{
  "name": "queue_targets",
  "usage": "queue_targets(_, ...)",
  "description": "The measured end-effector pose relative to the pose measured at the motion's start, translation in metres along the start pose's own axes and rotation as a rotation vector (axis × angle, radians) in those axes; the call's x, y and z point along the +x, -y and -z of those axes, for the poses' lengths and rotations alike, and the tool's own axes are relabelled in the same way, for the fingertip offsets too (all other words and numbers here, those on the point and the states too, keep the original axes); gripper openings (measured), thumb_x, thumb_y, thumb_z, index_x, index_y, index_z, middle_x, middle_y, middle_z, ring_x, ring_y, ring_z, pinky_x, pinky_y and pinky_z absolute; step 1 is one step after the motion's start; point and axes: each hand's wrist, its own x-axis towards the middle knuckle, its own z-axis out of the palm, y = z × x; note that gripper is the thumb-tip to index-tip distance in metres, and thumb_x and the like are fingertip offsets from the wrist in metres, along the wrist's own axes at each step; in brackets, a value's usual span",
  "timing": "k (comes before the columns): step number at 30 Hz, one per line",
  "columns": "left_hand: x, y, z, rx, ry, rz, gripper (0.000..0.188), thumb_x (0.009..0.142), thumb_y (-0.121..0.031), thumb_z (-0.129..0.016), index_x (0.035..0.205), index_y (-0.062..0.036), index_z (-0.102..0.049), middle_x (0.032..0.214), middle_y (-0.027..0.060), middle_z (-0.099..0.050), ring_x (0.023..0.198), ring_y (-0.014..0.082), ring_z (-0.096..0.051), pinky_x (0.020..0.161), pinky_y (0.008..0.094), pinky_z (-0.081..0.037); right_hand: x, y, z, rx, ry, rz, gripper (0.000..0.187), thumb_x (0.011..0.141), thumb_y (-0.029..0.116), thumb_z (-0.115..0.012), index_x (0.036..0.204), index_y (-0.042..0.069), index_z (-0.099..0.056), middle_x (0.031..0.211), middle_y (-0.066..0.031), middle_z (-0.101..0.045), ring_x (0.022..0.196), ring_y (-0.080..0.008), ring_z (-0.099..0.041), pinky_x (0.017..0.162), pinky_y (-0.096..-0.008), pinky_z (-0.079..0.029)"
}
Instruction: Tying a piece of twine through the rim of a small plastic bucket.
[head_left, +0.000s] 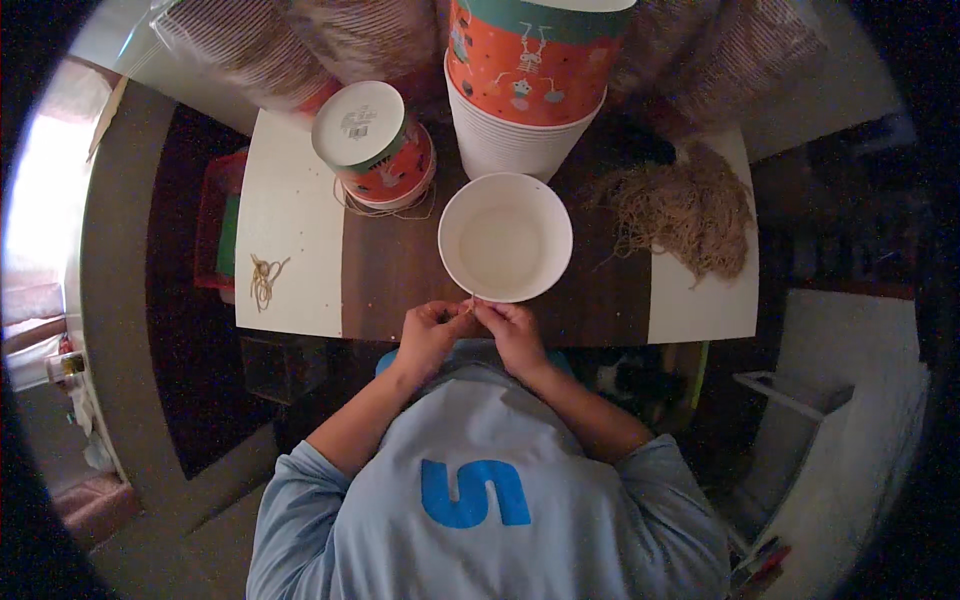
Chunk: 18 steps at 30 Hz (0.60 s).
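Observation:
An open white paper bucket (505, 238) stands upright near the table's front edge, its mouth facing up and its inside bare. At its near rim, my left hand (432, 328) and my right hand (510, 330) meet with fingertips pinched together. Between them shows a short bit of thin tan cord; my fingers hide most of it. Both hands are closed, the right one touching or almost touching the rim. Behind the bucket rises a tall stack of nested paper buckets (530, 70), with an orange and green printed one upside down on top.
Left of the stack, printed buckets (380, 165) stand upside down with cord around their base. A tangled heap of tan cord (690, 210) lies at right, a few loose strands (265, 280) at left. Plastic-wrapped cup stacks (240, 50) line the back. A red crate (215, 220) stands beside the table.

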Motion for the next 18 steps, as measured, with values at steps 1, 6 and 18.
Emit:
queue_targets(1, 0.001, 0.002, 0.001, -0.012, 0.005, 0.007, 0.019, 0.085, -0.016, -0.058, 0.088, 0.0018, -0.061, 0.084, 0.0087, -0.063, 0.073, 0.0125, -0.06, 0.068, 0.025, -0.05, -0.001, 0.007, 0.0, 0.098, 0.047, -0.041, 0.02, 0.086, 0.014, -0.055, 0.097, 0.0, -0.062, 0.094, -0.0066, -0.065, 0.088, -0.0144, -0.059, 0.081, -0.028, -0.045)
queue_targets(6, -0.002, -0.003, 0.002, 0.067, 0.0, 0.042, 0.019, 0.084, -0.016, -0.059, 0.088, 0.0019, -0.06, 0.083, 0.0087, -0.064, 0.073, 0.0135, -0.06, 0.068, 0.0248, -0.049, -0.004, 0.009, -0.001, 0.098, 0.097, -0.092, 0.022, 0.086, 0.016, -0.053, 0.099, 0.001, -0.062, 0.098, -0.0057, -0.063, 0.093, -0.0133, -0.057, 0.085, -0.0269, -0.042)
queue_targets(18, -0.006, -0.002, 0.0, -0.022, -0.032, -0.061, 0.015, 0.082, -0.01, -0.061, 0.089, 0.0034, -0.062, 0.083, 0.0096, -0.065, 0.076, 0.0143, -0.062, 0.068, 0.0256, -0.05, 0.001, 0.006, -0.001, 0.762, 0.131, -0.448, 0.02, 0.08, 0.015, -0.057, 0.098, 0.006, -0.06, 0.094, -0.0042, -0.062, 0.086, -0.0161, -0.058, 0.078, -0.0305, -0.044)
